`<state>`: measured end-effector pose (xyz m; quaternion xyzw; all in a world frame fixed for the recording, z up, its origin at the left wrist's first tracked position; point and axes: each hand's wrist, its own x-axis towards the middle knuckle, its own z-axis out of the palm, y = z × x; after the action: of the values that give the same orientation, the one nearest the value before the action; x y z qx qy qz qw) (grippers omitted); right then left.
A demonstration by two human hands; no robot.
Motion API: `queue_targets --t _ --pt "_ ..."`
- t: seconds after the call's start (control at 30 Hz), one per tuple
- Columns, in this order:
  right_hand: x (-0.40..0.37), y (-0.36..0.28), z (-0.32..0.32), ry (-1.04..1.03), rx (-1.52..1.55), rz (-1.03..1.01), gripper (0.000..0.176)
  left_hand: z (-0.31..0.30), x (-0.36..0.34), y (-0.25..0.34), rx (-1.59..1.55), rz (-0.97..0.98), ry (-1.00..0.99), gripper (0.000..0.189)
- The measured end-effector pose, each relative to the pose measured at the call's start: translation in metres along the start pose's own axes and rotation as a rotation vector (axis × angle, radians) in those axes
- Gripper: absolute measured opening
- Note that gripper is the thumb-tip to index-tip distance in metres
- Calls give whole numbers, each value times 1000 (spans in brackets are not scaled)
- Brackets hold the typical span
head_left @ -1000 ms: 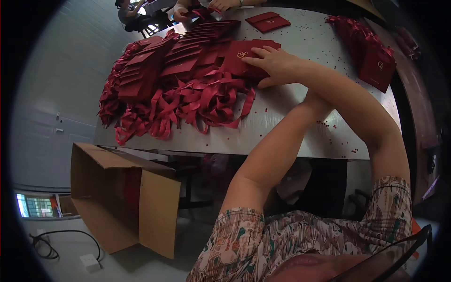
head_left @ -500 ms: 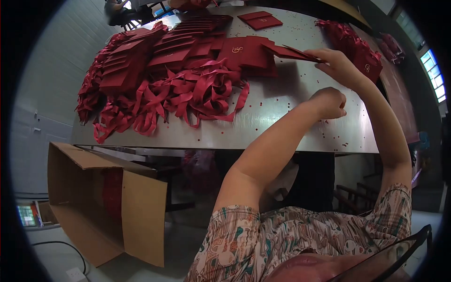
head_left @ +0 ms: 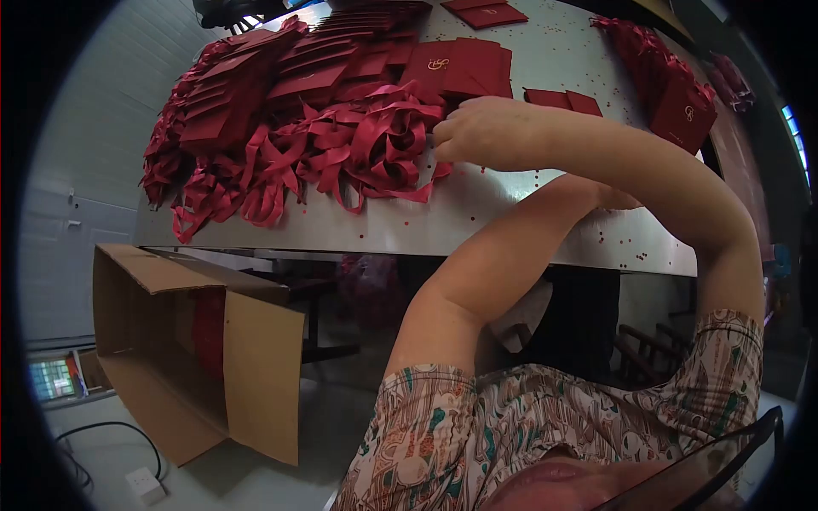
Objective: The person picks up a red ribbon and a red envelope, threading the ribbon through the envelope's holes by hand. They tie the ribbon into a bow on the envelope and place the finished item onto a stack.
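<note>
My right hand (head_left: 477,134) reaches across to the right edge of the tangled red ribbons (head_left: 383,140). Its fingers are bent and pressed together, with their tips against the ribbon; what they grip is hidden. Under my right forearm, my left hand (head_left: 618,198) is mostly covered, and its fingers do not show. Just behind my right forearm a dark red folded piece (head_left: 562,101) lies on the metal table (head_left: 409,223). Red bags with a gold logo (head_left: 460,68) lie behind my right hand.
Rows of red bags (head_left: 315,72) fill the table's left side. More bags with ribbons (head_left: 673,102) lie at the right edge, and a red piece (head_left: 484,12) at the back. Small red dots are scattered about. An open cardboard box (head_left: 264,375) stands below at the left.
My right hand has moved left, away from the red folded piece it held, to the ribbons. That piece now lies on the table. My left hand has become mostly hidden. The view has shifted slightly.
</note>
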<state>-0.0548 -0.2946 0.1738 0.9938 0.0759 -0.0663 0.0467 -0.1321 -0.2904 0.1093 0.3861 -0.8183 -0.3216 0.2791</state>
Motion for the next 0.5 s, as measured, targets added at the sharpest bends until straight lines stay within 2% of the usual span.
queue_targets --t 0.27,0.33,0.4,0.43,0.5 --pt "9 -10 7 86 56 -134 17 2 1 -5 -61 -22 -11 25" --pt "-11 -12 -12 167 763 225 11 0 1 -2 -86 -20 -18 25" --pt "-33 -1 -26 393 963 346 13 -1 6 2 -129 -21 -34 25" --pt "-44 2 -33 550 1265 365 17 -2 6 3 -153 -36 -50 24" --pt "-73 30 -34 721 1151 468 19 -5 4 0 -191 -63 -65 24"
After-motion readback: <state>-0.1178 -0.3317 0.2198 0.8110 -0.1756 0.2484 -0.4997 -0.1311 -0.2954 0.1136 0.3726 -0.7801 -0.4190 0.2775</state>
